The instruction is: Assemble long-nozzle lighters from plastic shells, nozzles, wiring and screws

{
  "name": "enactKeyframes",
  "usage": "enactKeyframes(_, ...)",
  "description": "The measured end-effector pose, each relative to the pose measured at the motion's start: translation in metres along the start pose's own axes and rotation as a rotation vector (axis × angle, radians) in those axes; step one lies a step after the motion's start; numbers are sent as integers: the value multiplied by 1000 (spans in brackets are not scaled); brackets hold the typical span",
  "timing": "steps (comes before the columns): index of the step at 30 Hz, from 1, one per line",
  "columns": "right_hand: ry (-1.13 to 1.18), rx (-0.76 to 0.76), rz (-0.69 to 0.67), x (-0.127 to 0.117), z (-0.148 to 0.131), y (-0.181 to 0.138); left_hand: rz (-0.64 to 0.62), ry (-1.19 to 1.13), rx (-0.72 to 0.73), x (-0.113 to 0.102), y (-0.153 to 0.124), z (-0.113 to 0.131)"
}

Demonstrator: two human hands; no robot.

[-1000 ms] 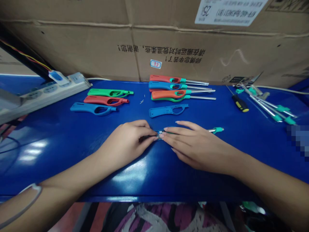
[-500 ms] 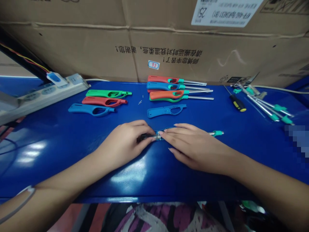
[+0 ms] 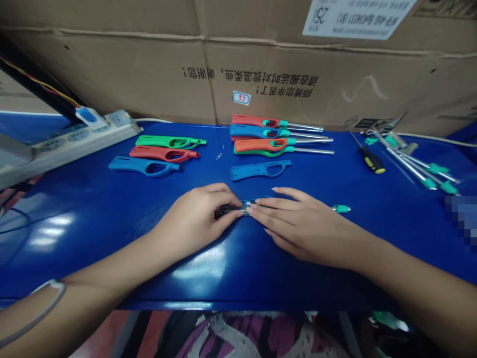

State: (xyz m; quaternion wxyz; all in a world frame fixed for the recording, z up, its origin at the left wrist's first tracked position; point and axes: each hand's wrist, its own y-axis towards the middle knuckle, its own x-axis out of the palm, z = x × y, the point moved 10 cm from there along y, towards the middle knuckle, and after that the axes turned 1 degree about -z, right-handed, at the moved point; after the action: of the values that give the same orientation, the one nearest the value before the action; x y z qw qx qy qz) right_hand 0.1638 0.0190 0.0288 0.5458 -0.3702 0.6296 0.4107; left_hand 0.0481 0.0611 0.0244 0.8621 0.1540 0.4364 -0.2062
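My left hand (image 3: pixel 204 211) is closed, thumb and fingers pinching a dark fuel tank (image 3: pixel 220 211) at the left end of an opened blue lighter shell (image 3: pixel 246 204). Over the shell's right part lies my right hand (image 3: pixel 298 223), its fingertips pressing on the small parts inside and its thumb at the near side. Most of the shell is hidden under both hands. A metal tube with a teal tip (image 3: pixel 342 209) sticks out beyond my right hand. Just behind, a separate blue half shell (image 3: pixel 260 170) lies with its inner side up.
Lighters with metal tubes (image 3: pixel 261 144) lie at the back. Green, red and blue handles (image 3: pixel 143 165) lie at left, beside a power strip (image 3: pixel 70 141). Small screws (image 3: pixel 219 155) lie between. At right are a screwdriver (image 3: pixel 372 160) and loose tubes (image 3: pixel 413 166). A cardboard box (image 3: pixel 149 79) stands behind.
The whole view has shifted slightly, so things appear a little further right. Both hands stay at the blue lighter shell, with only slight finger movement.
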Motion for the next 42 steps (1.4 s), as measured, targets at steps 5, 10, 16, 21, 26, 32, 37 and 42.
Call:
enactKeyframes(5, 65, 37, 25, 0, 5, -1, 12, -22, -29, 1, 0, -3)
enactKeyframes(10, 174, 165, 178, -7, 22, -2, 12, -22, -30, -1, 0, -1)
enactKeyframes(16, 138, 133, 205, -10, 21, -1, 18, -5, 1, -2, 1, 0)
enactKeyframes(21, 207, 167, 173, -7, 23, -1, 37, -27, 10, -1, 0, -2)
enactKeyframes(26, 315, 194, 135, -4, 28, 0, 45, -38, 12, -1, 0, -2)
enactKeyframes(32, 181, 208, 177, -21, 44, -3, 46, 3, 25, -3, -1, 0)
enactKeyframes(37, 63, 204, 66, -23, 52, -5, 29, 29, 51, -8, -2, 6)
enactKeyframes(42, 49, 253, -53, -11, 55, -8, 55, 175, 175, -11, -4, 23)
